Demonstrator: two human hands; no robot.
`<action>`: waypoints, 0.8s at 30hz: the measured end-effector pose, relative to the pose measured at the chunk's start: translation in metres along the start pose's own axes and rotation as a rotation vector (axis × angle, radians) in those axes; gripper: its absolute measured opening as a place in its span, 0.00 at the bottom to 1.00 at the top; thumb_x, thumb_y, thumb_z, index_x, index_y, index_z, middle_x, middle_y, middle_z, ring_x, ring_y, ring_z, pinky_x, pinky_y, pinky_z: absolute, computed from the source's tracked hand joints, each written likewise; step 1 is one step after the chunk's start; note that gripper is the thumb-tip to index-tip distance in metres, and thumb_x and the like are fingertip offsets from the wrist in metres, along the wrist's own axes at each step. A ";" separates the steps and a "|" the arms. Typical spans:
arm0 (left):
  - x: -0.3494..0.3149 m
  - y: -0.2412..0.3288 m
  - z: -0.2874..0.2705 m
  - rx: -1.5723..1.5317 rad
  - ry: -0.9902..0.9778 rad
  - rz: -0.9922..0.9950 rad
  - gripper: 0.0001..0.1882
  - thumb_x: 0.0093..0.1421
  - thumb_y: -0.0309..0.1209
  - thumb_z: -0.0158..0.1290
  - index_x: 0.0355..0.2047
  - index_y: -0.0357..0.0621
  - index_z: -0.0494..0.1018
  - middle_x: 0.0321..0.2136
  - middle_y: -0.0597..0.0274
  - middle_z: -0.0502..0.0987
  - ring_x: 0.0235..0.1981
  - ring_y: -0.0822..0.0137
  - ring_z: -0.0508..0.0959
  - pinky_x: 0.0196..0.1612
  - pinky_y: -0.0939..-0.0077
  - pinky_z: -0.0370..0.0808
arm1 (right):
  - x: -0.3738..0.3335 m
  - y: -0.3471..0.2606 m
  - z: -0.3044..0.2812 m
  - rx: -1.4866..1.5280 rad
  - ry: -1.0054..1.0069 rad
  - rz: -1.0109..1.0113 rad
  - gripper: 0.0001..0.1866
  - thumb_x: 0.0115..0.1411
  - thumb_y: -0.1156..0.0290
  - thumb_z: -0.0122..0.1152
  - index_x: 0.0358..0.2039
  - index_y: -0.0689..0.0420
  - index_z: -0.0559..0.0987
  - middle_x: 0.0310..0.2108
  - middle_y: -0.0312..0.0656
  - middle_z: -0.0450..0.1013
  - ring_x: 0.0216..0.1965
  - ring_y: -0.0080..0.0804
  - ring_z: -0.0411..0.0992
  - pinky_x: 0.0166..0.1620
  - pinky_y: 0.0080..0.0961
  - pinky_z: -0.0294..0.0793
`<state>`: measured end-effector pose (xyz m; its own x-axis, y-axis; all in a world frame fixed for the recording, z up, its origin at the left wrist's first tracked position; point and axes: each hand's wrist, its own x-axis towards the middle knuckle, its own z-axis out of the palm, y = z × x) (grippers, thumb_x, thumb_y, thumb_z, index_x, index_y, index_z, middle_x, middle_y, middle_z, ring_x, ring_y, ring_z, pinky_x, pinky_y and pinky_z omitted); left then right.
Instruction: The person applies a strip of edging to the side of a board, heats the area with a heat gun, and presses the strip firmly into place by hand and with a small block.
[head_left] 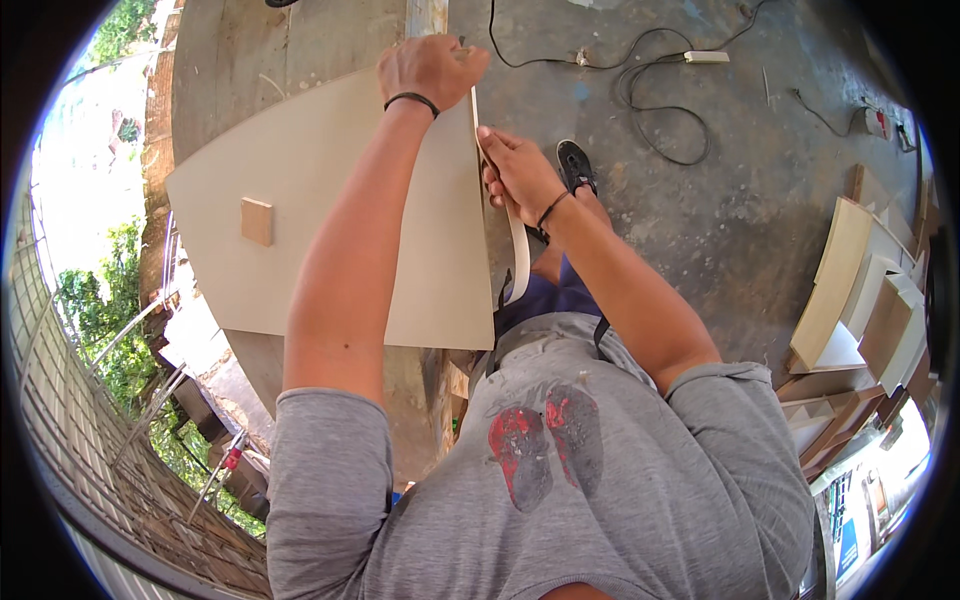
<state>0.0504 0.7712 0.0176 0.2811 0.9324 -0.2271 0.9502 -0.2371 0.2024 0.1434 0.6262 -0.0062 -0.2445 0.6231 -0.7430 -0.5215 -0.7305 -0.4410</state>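
Note:
A large pale panel (330,220) lies flat on a wooden worktop, its straight right edge toward my body. At the far end of that edge, my left hand (430,72) is closed; whatever its fingers hold is hidden. Nearer along the same edge, my right hand (520,170) pinches a thin pale edging strip (520,262). The strip's loose end curves down below that hand toward my lap. Between the two hands the strip runs along the panel's edge. A small wooden block (256,222) rests on the left part of the panel.
The worktop (270,50) extends beyond the panel. A black cable (700,135) and a white power strip (707,57) lie on the concrete floor at the far right. Wooden boards and box pieces (850,290) are stacked at right. A metal mesh fence (80,420) borders the left.

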 end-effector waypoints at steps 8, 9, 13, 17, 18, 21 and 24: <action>0.002 0.004 -0.007 -0.044 -0.082 -0.078 0.24 0.47 0.54 0.50 0.32 0.48 0.78 0.36 0.48 0.77 0.40 0.49 0.76 0.42 0.52 0.71 | -0.012 0.023 -0.006 -0.004 -0.038 0.067 0.17 0.65 0.53 0.48 0.35 0.54 0.74 0.15 0.31 0.65 0.12 0.17 0.60 0.16 0.17 0.62; 0.001 0.007 -0.009 -0.051 -0.132 -0.095 0.26 0.49 0.55 0.52 0.36 0.46 0.78 0.42 0.45 0.76 0.45 0.47 0.75 0.46 0.47 0.70 | -0.016 0.025 -0.006 -0.019 -0.027 0.077 0.17 0.65 0.53 0.48 0.34 0.54 0.75 0.15 0.31 0.65 0.12 0.17 0.61 0.16 0.17 0.62; -0.007 0.005 -0.003 -0.020 0.098 -0.003 0.21 0.49 0.50 0.50 0.23 0.45 0.79 0.27 0.45 0.78 0.32 0.46 0.78 0.38 0.55 0.74 | -0.034 0.048 -0.003 -0.078 0.026 0.075 0.18 0.64 0.53 0.49 0.33 0.55 0.76 0.15 0.31 0.65 0.11 0.17 0.61 0.15 0.17 0.62; -0.006 0.008 -0.005 -0.043 0.066 -0.011 0.22 0.48 0.51 0.50 0.25 0.45 0.79 0.30 0.44 0.78 0.34 0.46 0.78 0.39 0.54 0.73 | -0.041 0.068 0.001 -0.022 0.093 0.005 0.18 0.64 0.53 0.50 0.35 0.56 0.77 0.14 0.31 0.65 0.10 0.16 0.60 0.14 0.16 0.60; -0.006 0.008 -0.005 -0.038 0.065 -0.016 0.22 0.48 0.51 0.50 0.25 0.45 0.79 0.30 0.44 0.78 0.34 0.46 0.78 0.39 0.54 0.73 | -0.041 0.069 0.001 -0.023 0.116 -0.002 0.18 0.64 0.53 0.51 0.36 0.57 0.77 0.14 0.31 0.65 0.09 0.16 0.60 0.14 0.15 0.60; -0.005 0.003 -0.003 -0.024 0.070 0.008 0.22 0.47 0.52 0.50 0.25 0.45 0.79 0.30 0.45 0.78 0.35 0.46 0.78 0.39 0.55 0.74 | -0.041 0.069 0.003 -0.065 0.133 -0.030 0.19 0.64 0.54 0.51 0.39 0.57 0.78 0.14 0.31 0.65 0.09 0.16 0.60 0.14 0.15 0.59; -0.003 0.006 -0.005 -0.046 0.014 0.017 0.23 0.47 0.52 0.50 0.25 0.46 0.79 0.30 0.45 0.78 0.35 0.47 0.78 0.39 0.55 0.74 | -0.042 0.065 -0.006 -0.080 0.150 -0.048 0.19 0.64 0.54 0.51 0.39 0.58 0.78 0.14 0.32 0.64 0.10 0.16 0.60 0.14 0.15 0.59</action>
<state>0.0541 0.7684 0.0246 0.2953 0.9320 -0.2101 0.9379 -0.2409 0.2496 0.1252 0.5506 -0.0066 -0.0930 0.6135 -0.7842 -0.4614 -0.7245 -0.5120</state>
